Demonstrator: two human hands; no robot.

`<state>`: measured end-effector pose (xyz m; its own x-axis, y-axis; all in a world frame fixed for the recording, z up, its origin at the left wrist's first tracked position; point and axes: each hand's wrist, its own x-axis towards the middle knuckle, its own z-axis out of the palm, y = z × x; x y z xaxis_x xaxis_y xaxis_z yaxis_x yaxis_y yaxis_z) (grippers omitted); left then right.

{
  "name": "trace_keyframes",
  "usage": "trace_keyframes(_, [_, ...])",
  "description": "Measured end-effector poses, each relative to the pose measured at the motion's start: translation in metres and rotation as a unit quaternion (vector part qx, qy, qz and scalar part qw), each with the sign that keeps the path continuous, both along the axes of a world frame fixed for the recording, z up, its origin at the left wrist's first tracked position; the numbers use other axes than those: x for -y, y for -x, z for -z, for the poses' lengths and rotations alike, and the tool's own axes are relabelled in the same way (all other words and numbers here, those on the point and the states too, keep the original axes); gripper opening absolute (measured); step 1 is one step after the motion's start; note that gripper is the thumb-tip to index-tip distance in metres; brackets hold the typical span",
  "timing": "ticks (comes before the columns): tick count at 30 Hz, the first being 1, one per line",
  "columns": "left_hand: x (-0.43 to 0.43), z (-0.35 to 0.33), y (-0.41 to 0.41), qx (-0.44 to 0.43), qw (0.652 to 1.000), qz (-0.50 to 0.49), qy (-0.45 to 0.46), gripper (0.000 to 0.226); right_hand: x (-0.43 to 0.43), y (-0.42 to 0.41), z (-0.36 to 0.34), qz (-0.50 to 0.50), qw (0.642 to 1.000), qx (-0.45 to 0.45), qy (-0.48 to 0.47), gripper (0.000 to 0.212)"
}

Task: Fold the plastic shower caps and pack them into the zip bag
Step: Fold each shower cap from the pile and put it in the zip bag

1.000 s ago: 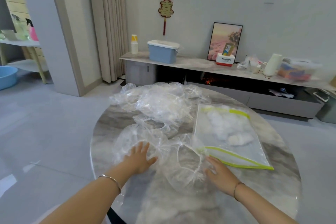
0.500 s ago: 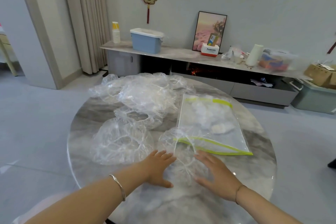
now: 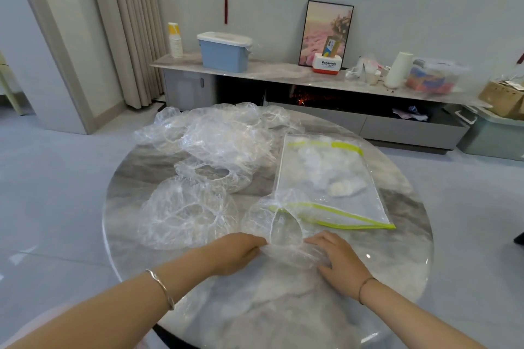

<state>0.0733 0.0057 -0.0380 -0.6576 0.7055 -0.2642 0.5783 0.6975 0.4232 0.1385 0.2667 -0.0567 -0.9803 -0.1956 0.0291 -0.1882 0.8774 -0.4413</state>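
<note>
On the marble surface (image 3: 397,249), a clear shower cap (image 3: 283,231) is pinched at its edge by the curled left hand (image 3: 238,252) and pressed down by the flat-fingered right hand (image 3: 340,263). The green-edged zip bag (image 3: 326,178) is overlapped at its near corner by the cap. "Panasonic" is printed on a red-and-white box (image 3: 326,64) behind.

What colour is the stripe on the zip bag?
Bright yellow-green, running along the near edge of the clear zip bag. The head view shows it best.
</note>
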Motion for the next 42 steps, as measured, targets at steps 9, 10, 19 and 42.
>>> trace_keyframes(9, [0.015, -0.007, -0.003, 0.132, 0.964, -0.134, -0.186, 0.032, 0.022, -0.001, -0.011, 0.18, 0.914, 0.053, 0.359, 0.01])
trace_keyframes(10, [0.015, -0.007, -0.002, 0.143, 0.96, -0.147, -0.192, 0.031, 0.022, 0.0, -0.01, 0.199, 0.905, 0.063, 0.372, 0.01])
trace_keyframes(19, [0.013, 0.006, 0.005, 0.096, 0.955, -0.244, -0.136, 0.015, 0.023, 0.004, 0.004, 0.273, 0.926, 0.068, 0.251, 0.009])
trace_keyframes(42, [-0.02, 0.032, 0.007, -0.139, 0.983, 0.044, 0.113, 0.067, 0.046, 0.003, 0.016, 0.014, 0.988, 0.081, -0.132, 0.094])
